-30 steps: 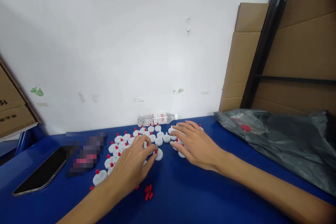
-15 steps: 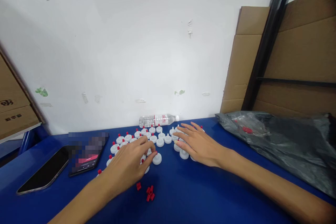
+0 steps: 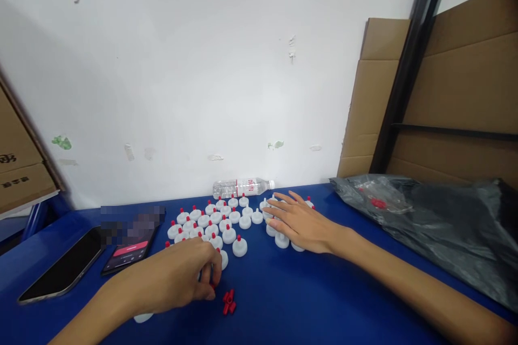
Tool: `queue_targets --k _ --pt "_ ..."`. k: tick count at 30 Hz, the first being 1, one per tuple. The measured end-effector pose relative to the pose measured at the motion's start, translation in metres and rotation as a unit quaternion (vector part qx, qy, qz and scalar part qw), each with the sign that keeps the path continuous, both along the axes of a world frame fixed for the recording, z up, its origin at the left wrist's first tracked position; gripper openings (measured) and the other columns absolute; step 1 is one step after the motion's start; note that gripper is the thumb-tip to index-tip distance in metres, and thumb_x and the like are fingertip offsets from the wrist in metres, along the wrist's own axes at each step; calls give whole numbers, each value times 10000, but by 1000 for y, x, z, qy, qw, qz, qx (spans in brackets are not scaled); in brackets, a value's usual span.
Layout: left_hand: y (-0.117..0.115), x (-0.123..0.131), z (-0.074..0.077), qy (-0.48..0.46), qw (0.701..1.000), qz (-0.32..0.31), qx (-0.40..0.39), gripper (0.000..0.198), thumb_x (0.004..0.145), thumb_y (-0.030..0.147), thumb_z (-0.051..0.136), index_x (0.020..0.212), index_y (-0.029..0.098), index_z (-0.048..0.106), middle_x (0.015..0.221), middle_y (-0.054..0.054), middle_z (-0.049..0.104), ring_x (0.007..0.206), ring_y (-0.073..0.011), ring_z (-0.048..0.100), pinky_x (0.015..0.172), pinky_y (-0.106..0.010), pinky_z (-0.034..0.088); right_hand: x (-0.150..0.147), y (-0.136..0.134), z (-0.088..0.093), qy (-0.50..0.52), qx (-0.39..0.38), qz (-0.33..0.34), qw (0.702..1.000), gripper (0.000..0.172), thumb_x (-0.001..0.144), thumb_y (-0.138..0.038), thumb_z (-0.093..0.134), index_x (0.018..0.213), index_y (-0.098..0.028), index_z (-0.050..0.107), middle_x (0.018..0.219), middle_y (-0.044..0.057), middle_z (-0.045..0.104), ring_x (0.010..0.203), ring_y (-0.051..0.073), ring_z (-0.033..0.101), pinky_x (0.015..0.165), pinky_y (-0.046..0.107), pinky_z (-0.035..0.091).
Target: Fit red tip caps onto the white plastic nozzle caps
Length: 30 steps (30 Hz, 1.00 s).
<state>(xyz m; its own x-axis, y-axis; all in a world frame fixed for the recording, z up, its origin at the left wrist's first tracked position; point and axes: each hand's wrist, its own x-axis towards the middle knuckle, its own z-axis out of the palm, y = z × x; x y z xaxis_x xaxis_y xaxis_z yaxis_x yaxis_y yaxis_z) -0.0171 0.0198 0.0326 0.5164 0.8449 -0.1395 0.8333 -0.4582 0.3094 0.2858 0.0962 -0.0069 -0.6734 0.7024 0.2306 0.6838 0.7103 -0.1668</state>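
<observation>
My left hand point(image 3: 190, 272) is low over the blue table, its fingers curled down and closed on a small red tip cap point(image 3: 213, 285), which shows only partly between thumb and finger. Beside it lies a little cluster of loose red tip caps point(image 3: 229, 302). Behind the hand stand several white nozzle lids with red tips point(image 3: 239, 247), upright on the table. My right hand point(image 3: 297, 221) rests with fingers spread over a group of white nozzle lids point(image 3: 282, 240), hiding many of them. Uncapped white lids point(image 3: 257, 216) stand left of its fingertips.
A clear plastic bottle point(image 3: 243, 187) lies along the wall behind the lids. Two phones, one dark point(image 3: 60, 267) and one with a lit screen point(image 3: 131, 250), are at left. A dark plastic bag point(image 3: 437, 232) covers the right side, near cardboard point(image 3: 370, 97).
My left hand has moved from a capped lid toward me and down to the loose red caps, closing on one. My right hand stays over the lids. The view has shifted slightly.
</observation>
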Motion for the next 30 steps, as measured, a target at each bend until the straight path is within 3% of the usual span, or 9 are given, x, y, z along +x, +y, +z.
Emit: queue_targets --k 6,10,16,25,30 --pt "-1 5 3 22 1000 11 -8 184 796 115 673 845 286 722 817 57 742 788 -174 686 630 -220 423 0 4 -4 3 -6 4 1000 614 1083 -561 226 1474 -204 537 1503 84 551 1505 355 303 1221 650 166" --pt "1 8 5 39 997 20 -57 122 836 209 648 907 276 721 885 29 731 838 -195 664 663 -248 420 1 2 3 10 1 13 1000 582 1093 -527 230 1473 -209 536 1497 86 557 1500 326 325 1228 618 154" --pt "0 9 3 39 995 35 -80 107 832 237 624 901 265 700 921 13 713 875 -216 647 679 -275 410 0 -7 22 74 98 59 991 430 1114 -338 283 1247 -208 670 1272 73 710 1243 235 605 1167 516 277" --pt "-6 11 4 56 997 17 -43 159 849 240 545 902 245 695 887 -14 717 782 -220 645 621 -282 397 -12 -22 14 56 202 105 972 247 1056 -282 484 1097 -192 710 1007 61 749 976 199 686 1131 492 307" --pt "-4 18 5 -32 999 27 9 148 906 295 528 890 253 669 860 8 691 750 -184 614 628 -256 403 -16 -30 10 52 230 129 963 213 1018 -372 581 1047 -196 696 975 35 741 909 180 692 1160 483 287"
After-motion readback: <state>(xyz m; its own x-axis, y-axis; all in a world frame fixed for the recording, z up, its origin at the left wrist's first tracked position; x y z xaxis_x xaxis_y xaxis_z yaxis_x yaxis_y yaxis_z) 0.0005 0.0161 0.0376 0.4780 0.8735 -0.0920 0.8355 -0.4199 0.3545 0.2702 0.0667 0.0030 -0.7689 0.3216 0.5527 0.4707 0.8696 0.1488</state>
